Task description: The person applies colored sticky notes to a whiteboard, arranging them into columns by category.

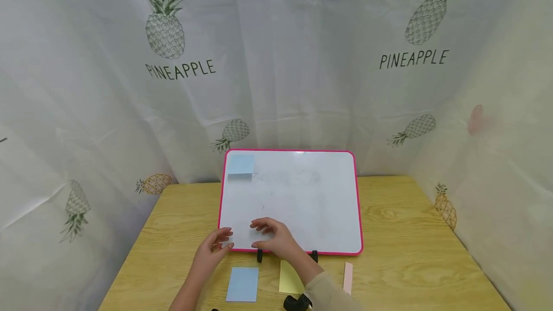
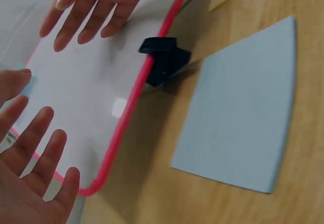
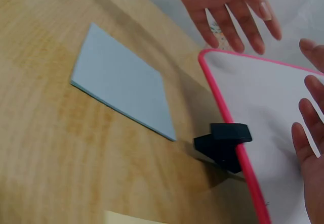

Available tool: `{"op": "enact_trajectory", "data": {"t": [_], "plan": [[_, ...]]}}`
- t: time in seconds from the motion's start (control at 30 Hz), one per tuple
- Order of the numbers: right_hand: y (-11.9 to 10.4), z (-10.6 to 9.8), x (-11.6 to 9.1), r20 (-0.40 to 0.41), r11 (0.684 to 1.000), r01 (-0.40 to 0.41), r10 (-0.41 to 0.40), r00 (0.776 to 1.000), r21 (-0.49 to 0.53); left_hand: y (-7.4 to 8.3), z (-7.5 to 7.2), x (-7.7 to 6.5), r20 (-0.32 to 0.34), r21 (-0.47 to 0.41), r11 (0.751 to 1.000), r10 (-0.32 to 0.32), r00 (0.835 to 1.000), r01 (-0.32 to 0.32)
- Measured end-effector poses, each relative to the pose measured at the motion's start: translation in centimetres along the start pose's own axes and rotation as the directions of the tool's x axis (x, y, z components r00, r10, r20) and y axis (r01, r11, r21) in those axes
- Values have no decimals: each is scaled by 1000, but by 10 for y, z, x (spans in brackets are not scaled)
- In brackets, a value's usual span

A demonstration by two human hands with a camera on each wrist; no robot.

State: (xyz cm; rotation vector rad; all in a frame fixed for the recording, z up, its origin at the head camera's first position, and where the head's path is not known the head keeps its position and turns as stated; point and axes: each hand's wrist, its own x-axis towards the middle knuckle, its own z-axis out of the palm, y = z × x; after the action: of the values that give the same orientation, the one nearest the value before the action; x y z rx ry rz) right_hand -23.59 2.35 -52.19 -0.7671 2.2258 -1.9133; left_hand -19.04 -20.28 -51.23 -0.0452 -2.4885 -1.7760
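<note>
Backdrop is a pale curtain (image 1: 285,95) with pineapple prints, hanging behind a wood-look table (image 1: 402,220). On the table near the hands there's a light blue pad (image 1: 242,284) on the left, a yellow pad (image 1: 290,280) more to the middle, and a narrow pink strip (image 1: 347,278) off to the right. The right forearm and its beige sleeve (image 1: 334,294) cut across the yellow pad and hide part of it, and there's a dark thing (image 1: 297,303) just beside the sleeve. Two black clips (image 1: 259,256) sit along the bottom edge of the whiteboard (image 1: 306,200).

That board stands at the middle of the table in front of the curtain, pink rim all round, face toward the person, long axis running left to right. A light blue note (image 1: 241,164) is on its upper left corner, with a shadow under its lower edge.

Left hand (image 1: 209,249) is by the lower left corner, right hand (image 1: 278,240) in front of the lower part, palms toward each other. Both have fingers spread and loosely bent, nothing in either. Can't really tell if any fingertip touches the board.
</note>
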Motion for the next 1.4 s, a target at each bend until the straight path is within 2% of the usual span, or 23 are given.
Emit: {"op": "enact_trajectory", "data": {"t": [0.23, 0.47, 0.67, 0.77, 0.93, 1.03, 1.17, 1.4], "plan": [[9, 15, -12, 51, 990, -25, 19, 999, 136, -16, 10, -20, 25, -61, 994, -91, 996, 93], [14, 21, -22, 66, 979, -64, 52, 996, 193, -24, 16, -31, 31, -21, 998, -67, 997, 68], [26, 23, -38, 55, 979, -6, -5, 998, 203, -32, 17, -37, 87, 57, 996, -77, 993, 72], [32, 26, -46, 72, 980, 13, -27, 997, 198, -36, 15, -39, 130, 138, 989, -67, 989, 49], [43, 33, -54, 111, 984, 21, -42, 993, 175, -45, 15, -41, 216, 244, 970, -28, 976, -26], [47, 36, -57, 130, 986, 6, -28, 991, 164, -53, 17, -45, 234, 307, 945, 37, 972, -110], [47, 37, -59, 155, 994, -15, -2, 988, 106, -62, 19, -49, 267, 352, 910, 125, 956, -217], [48, 41, -65, 164, 998, -54, 48, 985, 31, -71, 15, -52, 317, 368, 903, 102, 943, -222]]}}
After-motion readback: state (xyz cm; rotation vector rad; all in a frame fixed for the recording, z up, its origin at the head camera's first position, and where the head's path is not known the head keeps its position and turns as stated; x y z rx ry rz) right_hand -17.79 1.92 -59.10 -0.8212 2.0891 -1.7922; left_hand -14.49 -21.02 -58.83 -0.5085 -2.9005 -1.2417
